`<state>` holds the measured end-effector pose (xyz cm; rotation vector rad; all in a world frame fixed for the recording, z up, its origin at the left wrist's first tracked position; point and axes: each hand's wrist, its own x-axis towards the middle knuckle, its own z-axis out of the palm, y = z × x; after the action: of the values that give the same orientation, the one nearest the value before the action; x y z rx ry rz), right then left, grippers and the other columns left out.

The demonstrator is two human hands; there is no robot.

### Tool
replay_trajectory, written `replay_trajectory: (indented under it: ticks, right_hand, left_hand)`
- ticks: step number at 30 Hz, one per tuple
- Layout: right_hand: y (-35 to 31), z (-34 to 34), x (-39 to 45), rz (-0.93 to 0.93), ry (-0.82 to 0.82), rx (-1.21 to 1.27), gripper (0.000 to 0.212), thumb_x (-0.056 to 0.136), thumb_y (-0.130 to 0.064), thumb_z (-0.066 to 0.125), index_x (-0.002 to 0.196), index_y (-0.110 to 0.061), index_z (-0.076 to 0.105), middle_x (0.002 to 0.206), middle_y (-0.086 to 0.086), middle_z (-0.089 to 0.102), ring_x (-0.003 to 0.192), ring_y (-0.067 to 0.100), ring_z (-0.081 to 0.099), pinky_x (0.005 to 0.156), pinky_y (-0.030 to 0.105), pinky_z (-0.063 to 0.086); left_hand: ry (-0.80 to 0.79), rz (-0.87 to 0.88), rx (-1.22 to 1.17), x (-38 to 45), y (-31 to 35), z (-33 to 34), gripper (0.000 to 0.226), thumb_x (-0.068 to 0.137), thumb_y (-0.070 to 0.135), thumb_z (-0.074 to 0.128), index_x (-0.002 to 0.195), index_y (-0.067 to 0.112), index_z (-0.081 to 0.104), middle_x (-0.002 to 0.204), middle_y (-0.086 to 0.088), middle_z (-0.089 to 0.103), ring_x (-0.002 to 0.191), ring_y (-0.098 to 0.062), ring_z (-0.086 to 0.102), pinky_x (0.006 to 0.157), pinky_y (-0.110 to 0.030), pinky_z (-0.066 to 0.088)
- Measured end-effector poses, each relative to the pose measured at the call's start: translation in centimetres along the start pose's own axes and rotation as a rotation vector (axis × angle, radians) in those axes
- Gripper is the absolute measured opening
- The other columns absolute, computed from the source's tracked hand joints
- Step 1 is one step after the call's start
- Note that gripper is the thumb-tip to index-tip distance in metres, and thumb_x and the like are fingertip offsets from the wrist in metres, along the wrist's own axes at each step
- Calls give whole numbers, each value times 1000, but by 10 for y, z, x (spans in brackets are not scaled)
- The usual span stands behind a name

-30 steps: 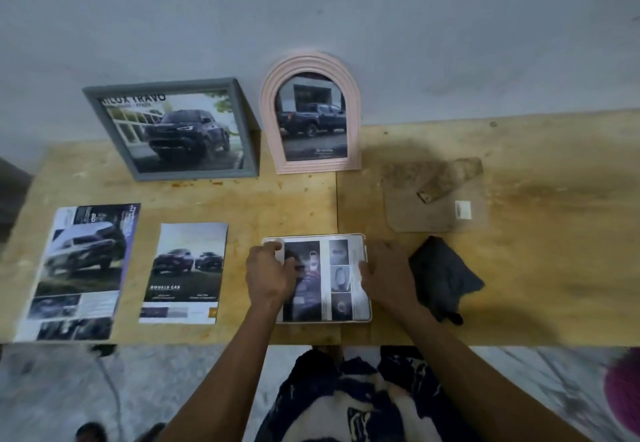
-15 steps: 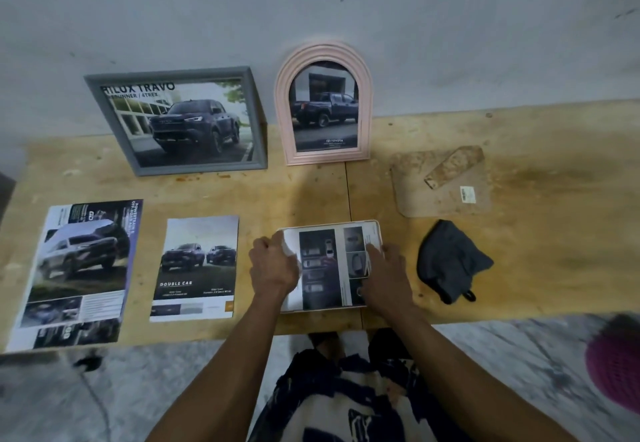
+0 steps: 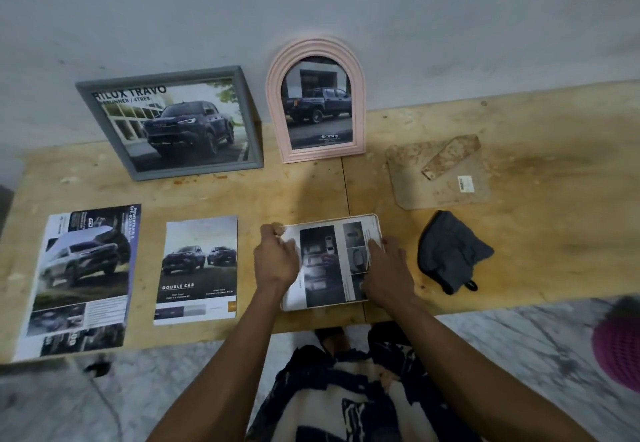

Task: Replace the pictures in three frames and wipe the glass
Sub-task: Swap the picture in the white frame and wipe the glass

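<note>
Your arms reach forward over the table (image 3: 519, 136) edge. Your left hand (image 3: 275, 258) curls around the white frame's (image 3: 332, 263) left side, thumb at its top corner. Your right hand (image 3: 388, 273) lies flat, fingers spread, pressing its right side. The cloth (image 3: 450, 251) sits just right.

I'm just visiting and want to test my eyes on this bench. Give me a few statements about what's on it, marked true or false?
1. Both hands rest on the white frame lying flat. True; left hand, right hand.
2. The pink arched frame lies flat. False; it stands against the wall.
3. The dark cloth is in the right hand. False; it lies on the bench beside it.
4. Two loose car prints lie left of the hands. True: large print, smaller print.
</note>
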<state>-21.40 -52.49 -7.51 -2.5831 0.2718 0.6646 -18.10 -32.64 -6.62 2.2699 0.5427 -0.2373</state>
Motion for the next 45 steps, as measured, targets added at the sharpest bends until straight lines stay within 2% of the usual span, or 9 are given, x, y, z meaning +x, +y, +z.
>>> replay_trajectory:
  ticks: [5, 8, 14, 20, 25, 27, 35, 40, 45]
  right_hand:
    - [-2, -3, -2, -18, -2, 24, 63, 71, -11, 69, 127, -17, 42, 138, 10, 27, 123, 36, 32, 97, 39, 41]
    - [-2, -5, -2, -20, -24, 24, 65, 68, -12, 71, 127, -17, 43, 135, 9, 30, 124, 35, 34, 101, 39, 38]
    - [-12, -23, -11, -10, 166, 134, 57, 81, -8, 59, 135, -14, 42, 137, 11, 34, 124, 33, 35, 92, 40, 42]
    - [-45, -49, -22, -319, 396, -2, 59, 86, -13, 56, 142, -20, 39, 146, 6, 37, 128, 29, 34, 97, 47, 41]
    - [-53, -59, -28, -467, 366, -36, 33, 94, -17, 51, 127, -19, 56, 119, 3, 61, 116, 27, 47, 97, 45, 38]
    - [-51, -58, -35, -491, 312, -10, 23, 101, -21, 43, 117, -20, 58, 101, -1, 58, 102, 26, 52, 87, 39, 38]
    - [-46, -41, -81, -272, 231, 419, 17, 101, -21, 46, 107, -17, 62, 93, -5, 59, 82, 13, 52, 60, 20, 35]
    - [-67, -13, -87, -36, 188, 687, 12, 96, -17, 52, 95, -20, 64, 94, 3, 67, 86, 23, 63, 75, 43, 56]
    - [-126, 12, -81, 51, 80, 752, 23, 91, -7, 48, 102, -19, 65, 94, 1, 68, 73, 12, 62, 48, 18, 46]
  left_hand:
    - [-56, -131, 56, -13, -13, -5, 19, 94, 24, 65, 100, 7, 60, 70, 2, 58, 74, -24, 58, 69, -30, 45]
    - [-35, -27, 2, -24, -17, -7, 20, 96, 23, 61, 83, 10, 55, 63, 2, 50, 61, -17, 47, 59, -30, 35]
    - [21, 121, -212, -37, -10, -17, 8, 100, 24, 57, 96, 18, 61, 77, 5, 66, 64, -5, 58, 52, -14, 39]
    - [-9, 220, -368, -45, -4, -37, 15, 99, 32, 57, 101, 21, 67, 82, 2, 71, 73, -22, 65, 60, -38, 51]
    - [4, 307, -409, -58, 0, -57, 14, 99, 26, 59, 99, 19, 70, 80, 8, 70, 70, -5, 62, 59, -23, 47]
    - [8, 276, -435, -70, -4, -61, 13, 98, 24, 62, 100, 15, 72, 83, 2, 72, 75, -14, 66, 64, -28, 50]
    - [-63, -142, -639, -105, -44, -69, 38, 84, 21, 79, 116, 18, 58, 85, 5, 64, 81, -19, 68, 61, -34, 55]
    - [-105, -252, -695, -107, -65, -77, 41, 81, 10, 81, 115, 10, 58, 84, -23, 62, 73, -30, 59, 66, -51, 54]
    - [18, -212, -587, -69, -93, -117, 30, 83, 4, 77, 108, 10, 63, 84, -13, 68, 65, -28, 63, 56, -37, 54]
